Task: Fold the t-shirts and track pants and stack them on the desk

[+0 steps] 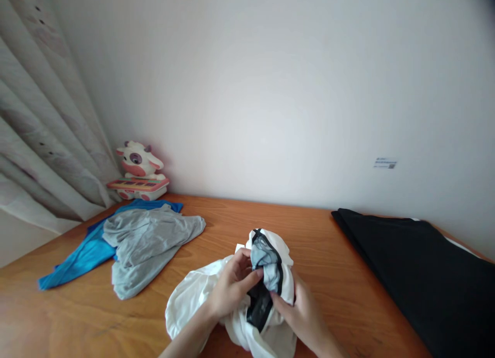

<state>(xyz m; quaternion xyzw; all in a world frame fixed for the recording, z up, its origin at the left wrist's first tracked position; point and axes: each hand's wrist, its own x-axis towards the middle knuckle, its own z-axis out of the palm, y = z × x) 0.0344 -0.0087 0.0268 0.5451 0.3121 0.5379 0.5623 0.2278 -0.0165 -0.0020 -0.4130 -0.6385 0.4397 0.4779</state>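
A crumpled white garment [193,291] with black trim and a bunched grey-blue patch lies at the front middle of the table, partly lifted. My left hand [234,286] pinches the fabric at the left edge of the grey-blue patch, thumb on top. On the other side my right hand [299,309] grips the white cloth, its thumb on the black trim and its other fingers hidden behind the fabric. What kind of garment it is, I cannot tell from the bunched shape.
A grey garment [150,239] lies over a blue garment [81,260] on the left of the wooden table [309,229]. Behind them stands a cow-shaped toy keyboard [139,172] beside the curtain [42,115]. Folded black cloth [417,260] covers the right side. A wall rises behind.
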